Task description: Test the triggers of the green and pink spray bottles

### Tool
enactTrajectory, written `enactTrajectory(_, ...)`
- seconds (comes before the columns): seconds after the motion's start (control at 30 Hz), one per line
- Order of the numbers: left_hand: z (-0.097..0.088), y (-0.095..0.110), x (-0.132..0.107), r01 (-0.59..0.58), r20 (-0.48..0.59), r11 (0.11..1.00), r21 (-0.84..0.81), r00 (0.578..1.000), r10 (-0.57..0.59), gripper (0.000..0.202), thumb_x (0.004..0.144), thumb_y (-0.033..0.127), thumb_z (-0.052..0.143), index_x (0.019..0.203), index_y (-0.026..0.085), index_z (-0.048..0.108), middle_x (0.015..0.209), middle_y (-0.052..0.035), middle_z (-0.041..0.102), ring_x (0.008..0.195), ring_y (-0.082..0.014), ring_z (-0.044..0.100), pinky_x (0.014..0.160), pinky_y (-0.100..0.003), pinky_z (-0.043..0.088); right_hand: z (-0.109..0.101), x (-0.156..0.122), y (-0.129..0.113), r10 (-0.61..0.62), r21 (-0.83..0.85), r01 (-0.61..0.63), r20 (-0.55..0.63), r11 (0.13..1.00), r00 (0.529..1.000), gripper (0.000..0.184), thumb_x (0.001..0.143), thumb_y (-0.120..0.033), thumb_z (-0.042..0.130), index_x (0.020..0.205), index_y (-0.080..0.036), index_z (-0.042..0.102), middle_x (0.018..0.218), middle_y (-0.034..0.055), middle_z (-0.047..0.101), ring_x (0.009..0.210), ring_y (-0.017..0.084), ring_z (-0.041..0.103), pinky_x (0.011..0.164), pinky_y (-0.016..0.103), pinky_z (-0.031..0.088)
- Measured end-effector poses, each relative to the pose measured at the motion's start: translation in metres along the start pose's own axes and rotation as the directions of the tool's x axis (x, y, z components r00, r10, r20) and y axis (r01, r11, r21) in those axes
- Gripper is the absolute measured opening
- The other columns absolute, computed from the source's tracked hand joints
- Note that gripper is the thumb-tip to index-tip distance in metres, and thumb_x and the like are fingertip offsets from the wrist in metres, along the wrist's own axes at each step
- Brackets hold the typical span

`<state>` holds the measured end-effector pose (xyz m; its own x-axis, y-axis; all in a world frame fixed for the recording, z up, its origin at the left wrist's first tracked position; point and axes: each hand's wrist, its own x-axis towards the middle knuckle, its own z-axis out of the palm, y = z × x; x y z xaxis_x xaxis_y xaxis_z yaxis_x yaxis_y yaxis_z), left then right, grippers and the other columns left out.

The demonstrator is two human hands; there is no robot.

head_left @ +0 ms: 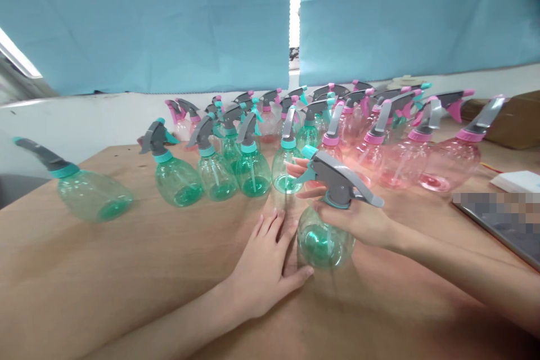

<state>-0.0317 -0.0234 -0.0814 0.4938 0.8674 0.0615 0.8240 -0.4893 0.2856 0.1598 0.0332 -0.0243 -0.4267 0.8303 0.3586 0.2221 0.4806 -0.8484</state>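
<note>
In the head view, a green spray bottle (323,244) with a grey trigger top and turquoise nozzle stands near me, right of centre. My right hand (358,219) is wrapped around its neck from the right, below the trigger head; several fingertips show behind the turquoise trigger. Flat on the wooden table lies my left hand (264,264), fingers stretched forward and thumb out toward the base of the bottle. Whether that thumb touches the bottle, I cannot tell. Beyond my hands stands another green spray bottle (288,166), its clear tube showing inside.
Several green bottles (219,177) spread to the left, one green bottle (95,194) at the far left. Pink bottles (403,163) crowd the right and back. A dark flat device (502,225), a white box (518,181) and a brown carton (514,121) lie right. Blue sheeting (169,22) hangs behind.
</note>
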Motion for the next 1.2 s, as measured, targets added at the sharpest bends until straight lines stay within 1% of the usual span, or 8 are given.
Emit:
enactTrajectory(0.17, 0.001, 0.000, 0.001, 0.005, 0.007, 1.000, 0.002, 1.000, -0.005, 0.072, 0.088, 0.062, 0.052, 0.140, 0.013, 0.043, 0.153, -0.0216, 0.032, 0.144, -0.0384, 0.024, 0.113, -0.062, 0.024, 0.000, 0.000, 0.000, -0.023, 0.047, 0.023, 0.002, 0.999, 1.000, 0.063, 0.071, -0.016, 0.053, 0.133, -0.029, 0.053, 0.082, 0.0012, 0.068, 0.090, 0.025, 0.068, 0.074, 0.036, 0.056)
enactTrajectory(0.33, 0.001, 0.000, 0.001, 0.007, 0.011, 1.000, 0.000, 1.000, -0.007, 0.070, 0.089, 0.062, 0.051, 0.139, 0.014, 0.044, 0.154, -0.0212, 0.032, 0.144, -0.0379, 0.023, 0.113, -0.063, 0.023, 0.000, 0.000, 0.000, -0.005, 0.071, 0.004, 0.003, 0.997, 1.000, 0.063, 0.071, -0.017, 0.053, 0.132, -0.031, 0.054, 0.094, 0.0027, 0.071, 0.092, 0.025, 0.068, 0.073, 0.036, 0.056)
enactTrajectory(0.5, 0.001, -0.001, 0.000, 0.005, 0.009, 1.000, -0.006, 1.000, -0.005, 0.070, 0.088, 0.061, 0.052, 0.139, 0.014, 0.044, 0.154, -0.0205, 0.031, 0.144, -0.0379, 0.023, 0.114, -0.062, 0.023, -0.001, 0.000, 0.002, -0.018, 0.094, 0.017, 0.014, 0.995, 1.000, 0.062, 0.070, -0.014, 0.053, 0.130, -0.031, 0.056, 0.105, 0.0030, 0.071, 0.090, 0.023, 0.069, 0.078, 0.038, 0.056)
enactTrajectory(0.7, 0.002, -0.002, -0.001, -0.006, -0.023, 1.000, -0.014, 1.000, 0.006, 0.071, 0.089, 0.062, 0.052, 0.141, 0.016, 0.042, 0.153, -0.0198, 0.033, 0.143, -0.0382, 0.026, 0.113, -0.062, 0.024, -0.002, 0.001, 0.004, -0.035, 0.088, 0.034, 0.019, 0.996, 0.999, 0.056, 0.073, -0.011, 0.053, 0.126, -0.029, 0.057, 0.091, -0.0003, 0.070, 0.080, 0.018, 0.067, 0.078, 0.035, 0.056)
enactTrajectory(0.9, 0.002, -0.001, 0.000, -0.008, -0.023, 1.000, -0.003, 1.000, 0.008, 0.072, 0.088, 0.062, 0.052, 0.142, 0.015, 0.041, 0.152, -0.0207, 0.035, 0.142, -0.0383, 0.027, 0.112, -0.062, 0.026, -0.001, 0.000, -0.003, -0.035, 0.020, 0.036, -0.026, 0.999, 0.999, 0.040, 0.071, -0.016, 0.052, 0.108, -0.028, 0.062, 0.076, -0.0012, 0.065, 0.066, 0.017, 0.063, 0.062, 0.031, 0.054)
enactTrajectory(0.97, 0.002, -0.001, 0.000, -0.009, -0.032, 1.000, 0.003, 0.999, 0.009, 0.072, 0.088, 0.061, 0.053, 0.141, 0.015, 0.042, 0.151, -0.0207, 0.037, 0.142, -0.0386, 0.027, 0.112, -0.062, 0.026, -0.002, 0.000, -0.005, -0.051, 0.009, 0.052, -0.048, 0.999, 0.998, 0.036, 0.070, -0.017, 0.052, 0.103, -0.028, 0.062, 0.075, -0.0008, 0.064, 0.068, 0.019, 0.063, 0.059, 0.031, 0.053)
enactTrajectory(1.07, 0.002, -0.001, 0.000, 0.001, -0.028, 1.000, 0.004, 1.000, -0.001, 0.072, 0.087, 0.060, 0.056, 0.140, 0.013, 0.044, 0.150, -0.0214, 0.038, 0.142, -0.0392, 0.028, 0.112, -0.062, 0.026, -0.003, 0.000, -0.008, -0.071, 0.014, 0.072, -0.052, 0.997, 0.996, 0.029, 0.068, -0.018, 0.052, 0.094, -0.028, 0.061, 0.078, 0.0000, 0.064, 0.074, 0.020, 0.064, 0.064, 0.033, 0.054)
enactTrajectory(1.2, 0.002, 0.000, 0.001, 0.013, -0.008, 1.000, 0.020, 1.000, -0.012, 0.073, 0.086, 0.059, 0.057, 0.140, 0.011, 0.045, 0.150, -0.0220, 0.037, 0.142, -0.0391, 0.027, 0.113, -0.060, 0.026, -0.004, 0.000, -0.009, -0.043, 0.025, 0.044, -0.040, 0.999, 0.998, 0.014, 0.068, -0.019, 0.052, 0.080, -0.026, 0.055, 0.078, -0.0002, 0.063, 0.072, 0.018, 0.063, 0.065, 0.032, 0.053)
